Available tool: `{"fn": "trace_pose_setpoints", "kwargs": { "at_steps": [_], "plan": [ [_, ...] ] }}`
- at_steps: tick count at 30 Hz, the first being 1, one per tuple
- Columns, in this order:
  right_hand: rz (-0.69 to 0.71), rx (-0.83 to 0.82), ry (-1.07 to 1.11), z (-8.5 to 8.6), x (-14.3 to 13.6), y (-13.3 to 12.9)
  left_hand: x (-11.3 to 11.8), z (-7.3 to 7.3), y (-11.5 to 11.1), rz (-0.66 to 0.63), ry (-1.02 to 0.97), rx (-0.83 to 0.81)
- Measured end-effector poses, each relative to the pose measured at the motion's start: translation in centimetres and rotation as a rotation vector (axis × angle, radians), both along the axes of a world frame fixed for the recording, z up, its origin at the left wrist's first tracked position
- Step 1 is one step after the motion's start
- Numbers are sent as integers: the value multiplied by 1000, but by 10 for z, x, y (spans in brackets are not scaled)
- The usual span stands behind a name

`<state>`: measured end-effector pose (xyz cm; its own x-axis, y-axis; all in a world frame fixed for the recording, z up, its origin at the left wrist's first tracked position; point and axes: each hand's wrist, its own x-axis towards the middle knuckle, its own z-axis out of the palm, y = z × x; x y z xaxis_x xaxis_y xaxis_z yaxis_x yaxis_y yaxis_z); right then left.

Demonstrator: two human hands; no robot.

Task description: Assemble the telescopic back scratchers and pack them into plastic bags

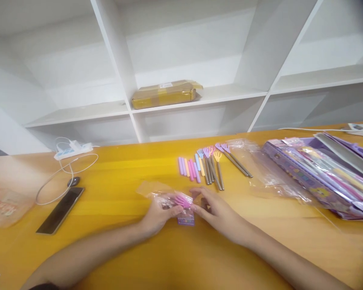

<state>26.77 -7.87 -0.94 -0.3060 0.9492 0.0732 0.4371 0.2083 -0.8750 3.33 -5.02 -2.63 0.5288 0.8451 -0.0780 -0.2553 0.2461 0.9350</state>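
My left hand (pixel 159 213) pinches a clear plastic bag (pixel 166 198) between thumb and fingers. A pink hand-shaped back scratcher head (pixel 183 201) shows at the bag, though I cannot tell whether it lies inside or on top. Below it is a small purple printed label (pixel 186 221). From the right, my right hand (pixel 216 207) has its thumb and fingertips closed at the pink head's edge. Just beyond my hands lie several back scratchers with metal rods (pixel 220 177) and coloured heads, beside a row of pastel handle sleeves (pixel 191 170).
At right stands an open purple printed box (pixel 302 181) of packaged items, with empty clear bags (pixel 269 177) beside it. A phone (pixel 60 210), a mouse (pixel 74 181), a cable and a power strip (pixel 73 150) are at left. A taped cardboard box (pixel 166 94) sits on the shelf.
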Motion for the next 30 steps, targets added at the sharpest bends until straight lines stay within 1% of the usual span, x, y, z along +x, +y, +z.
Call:
{"fn": "trace_pose_setpoints", "kwargs": {
  "at_steps": [3, 6, 8, 11, 13, 16, 19, 22, 24, 27, 30],
  "plan": [
    [-14, 4, -8, -5, -7, -3, 0, -3, -2, -49, 51, 15],
    [-23, -5, -43, -3, -5, -4, -1, -4, 1, -32, 59, 9],
    [-25, -40, -89, 1, 3, -3, -2, -4, 5, 39, 30, 2],
    [-56, -100, -177, 7, 17, 2, -3, -3, 13, 209, -36, -28],
    [-89, -114, -215, 7, 24, 5, -4, -3, 17, 263, -65, -44],
    [-82, -98, -212, 2, 24, 8, -3, -4, 16, 256, -71, -63],
    [-64, -63, -170, -7, 14, 6, 0, -3, 10, 237, -68, -78],
    [-62, -61, -117, -13, 1, 0, 2, -3, 6, 161, -70, -57],
    [-55, -81, -82, -14, -8, -5, 2, -4, 4, 120, -61, -44],
    [-59, -96, -34, -10, -17, -9, 0, -8, 3, 77, -1, -31],
    [-45, -81, 49, -6, -19, -10, -2, -11, 2, 46, 25, 9]
  ]
}}
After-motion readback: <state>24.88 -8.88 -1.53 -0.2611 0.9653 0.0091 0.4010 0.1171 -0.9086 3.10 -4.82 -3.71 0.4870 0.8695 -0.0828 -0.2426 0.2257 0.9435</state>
